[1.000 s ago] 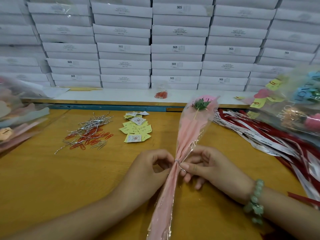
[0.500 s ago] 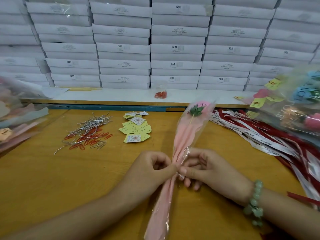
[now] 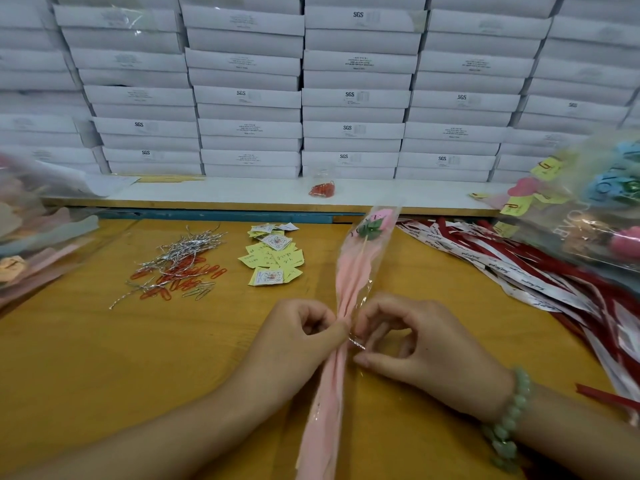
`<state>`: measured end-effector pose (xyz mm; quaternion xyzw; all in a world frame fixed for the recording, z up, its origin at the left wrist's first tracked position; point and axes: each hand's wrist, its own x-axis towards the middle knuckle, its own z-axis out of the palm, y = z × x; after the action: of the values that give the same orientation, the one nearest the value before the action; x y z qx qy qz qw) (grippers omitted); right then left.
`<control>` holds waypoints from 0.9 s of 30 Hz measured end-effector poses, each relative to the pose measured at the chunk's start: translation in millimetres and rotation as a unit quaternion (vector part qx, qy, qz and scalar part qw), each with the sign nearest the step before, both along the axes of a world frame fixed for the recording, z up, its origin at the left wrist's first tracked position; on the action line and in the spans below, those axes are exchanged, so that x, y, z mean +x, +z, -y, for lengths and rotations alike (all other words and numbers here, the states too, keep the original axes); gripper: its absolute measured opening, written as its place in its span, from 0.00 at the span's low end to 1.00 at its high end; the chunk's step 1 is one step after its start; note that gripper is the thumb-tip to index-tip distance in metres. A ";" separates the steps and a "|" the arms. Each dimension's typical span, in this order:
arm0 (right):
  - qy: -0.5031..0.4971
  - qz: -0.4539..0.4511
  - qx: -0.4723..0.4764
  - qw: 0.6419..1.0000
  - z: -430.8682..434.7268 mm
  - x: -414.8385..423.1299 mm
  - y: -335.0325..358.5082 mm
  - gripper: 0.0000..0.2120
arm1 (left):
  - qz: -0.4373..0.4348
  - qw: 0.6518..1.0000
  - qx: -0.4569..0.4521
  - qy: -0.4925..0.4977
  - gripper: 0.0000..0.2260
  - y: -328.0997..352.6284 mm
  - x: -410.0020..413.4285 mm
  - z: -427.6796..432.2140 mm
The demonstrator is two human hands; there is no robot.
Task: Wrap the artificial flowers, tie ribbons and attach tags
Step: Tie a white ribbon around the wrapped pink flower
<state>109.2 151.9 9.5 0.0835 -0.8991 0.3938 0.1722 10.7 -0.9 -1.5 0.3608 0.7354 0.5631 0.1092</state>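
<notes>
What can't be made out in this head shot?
All head view.
1. Wrap waist: covered by the left hand and right hand grips.
2. Wrap's lower end: cut off by the bottom edge.
3. Tags print: too small.
4. Bouquets at right: blurred, cut by the right edge.

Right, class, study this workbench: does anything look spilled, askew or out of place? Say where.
Only mildly: red paper clips and silver twist ties lie tangled in one loose heap on the yellow wooden table, though a small clear plastic cup on the white ledge holds more clips. Nothing looks damaged.
</notes>
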 end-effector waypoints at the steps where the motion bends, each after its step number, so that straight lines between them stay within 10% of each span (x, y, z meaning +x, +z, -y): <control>1: -0.004 -0.007 0.006 1.000 -0.3 0.0 -0.4 0.10 | 0.004 1.000 0.002 -0.002 0.14 0.1 0.1 -0.1; 13: -0.028 0.111 -0.198 0.973 2.4 0.5 1.7 0.04 | -0.002 1.000 0.018 -0.018 0.14 2.0 2.8 -0.3; 23: 0.011 0.341 -0.594 0.729 8.0 -1.9 12.0 0.04 | -0.086 0.993 0.066 -0.048 0.16 -0.5 6.7 2.1; 27: 0.005 0.311 -0.546 0.778 9.7 -1.3 9.5 0.02 | -0.111 0.990 0.070 -0.051 0.14 -0.3 9.0 2.7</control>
<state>107.9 142.2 19.1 -0.1472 -0.5374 0.8241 -0.1014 19.7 -3.6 -1.8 0.4644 0.6827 0.5634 0.0299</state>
